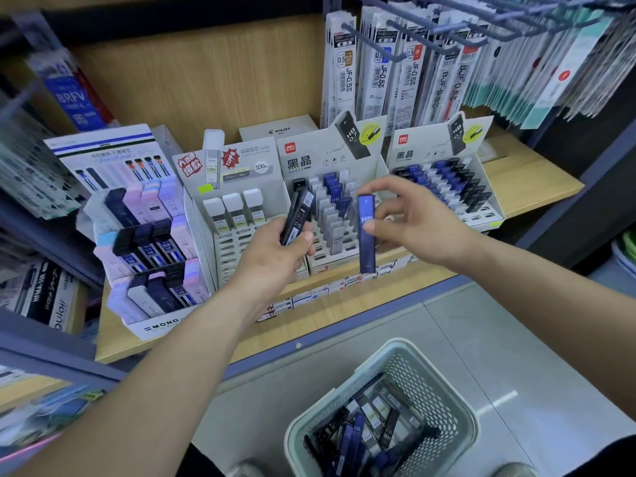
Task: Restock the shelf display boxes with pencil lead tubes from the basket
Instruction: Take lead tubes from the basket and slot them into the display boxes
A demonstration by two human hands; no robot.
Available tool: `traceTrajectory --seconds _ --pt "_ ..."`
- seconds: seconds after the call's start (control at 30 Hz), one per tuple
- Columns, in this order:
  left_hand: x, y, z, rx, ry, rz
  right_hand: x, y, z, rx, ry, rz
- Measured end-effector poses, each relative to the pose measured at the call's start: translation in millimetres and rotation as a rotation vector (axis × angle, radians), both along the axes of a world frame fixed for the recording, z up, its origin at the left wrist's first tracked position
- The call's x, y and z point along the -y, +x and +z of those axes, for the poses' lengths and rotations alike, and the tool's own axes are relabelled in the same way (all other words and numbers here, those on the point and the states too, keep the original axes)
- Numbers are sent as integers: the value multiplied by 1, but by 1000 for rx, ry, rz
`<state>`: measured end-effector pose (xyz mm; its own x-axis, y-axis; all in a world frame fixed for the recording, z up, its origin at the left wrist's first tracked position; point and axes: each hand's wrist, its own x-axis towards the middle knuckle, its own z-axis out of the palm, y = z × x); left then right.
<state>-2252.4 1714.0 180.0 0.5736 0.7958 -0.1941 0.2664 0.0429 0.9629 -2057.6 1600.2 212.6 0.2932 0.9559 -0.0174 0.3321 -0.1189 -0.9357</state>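
A slim blue tube [366, 235] marked HB is held upright, pinched between thumb and fingers of the right hand [413, 222], just in front of the partly filled middle display box [309, 160]; a bundle of black tubes [297, 215] is gripped in the curled left hand [275, 251] at that box's left edge. Further loose tubes [358, 432] are seen in the pale perforated basket [454, 407] on the floor, its near side cut off; the count in the left hand cannot be determined.
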Motion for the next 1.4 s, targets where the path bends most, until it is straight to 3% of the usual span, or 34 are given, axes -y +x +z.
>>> traceTrajectory --seconds 0.17,0.4,1.4 --pt "-3 -5 -1 -22 -6 -27 -21 9 5 225 139 -191" --pt "-5 -9 -3 30 -48 -57 -59 23 -2 499 94 -165" --pt "-10 -10 -9 -30 -14 -32 -68 28 -20 524 16 -80"
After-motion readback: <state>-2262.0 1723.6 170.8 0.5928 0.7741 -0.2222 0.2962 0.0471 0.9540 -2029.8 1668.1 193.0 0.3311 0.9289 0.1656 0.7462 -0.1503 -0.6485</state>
